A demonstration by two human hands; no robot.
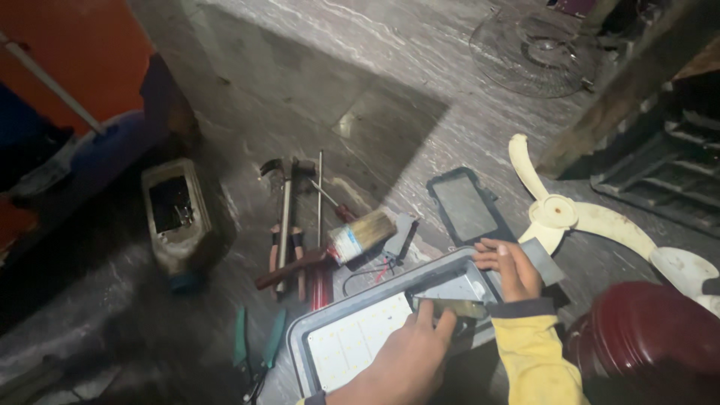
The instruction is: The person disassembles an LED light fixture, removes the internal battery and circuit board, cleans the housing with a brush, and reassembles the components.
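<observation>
1. Both hands are bare: no gloves, rings or watch show on the left hand or the right hand.
2. The right arm wears a yellow sleeve, loosely creased.
3. That sleeve ends in a dark, narrow cuff at the wrist.
4. A dark cuff edge also shows at the left wrist, by the lower frame border.

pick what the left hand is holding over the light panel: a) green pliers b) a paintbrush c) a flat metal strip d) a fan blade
C: the left hand pinches a flat metal strip above the light panel, while the paintbrush, green pliers and fan blade lie on the floor untouched by it.
</observation>
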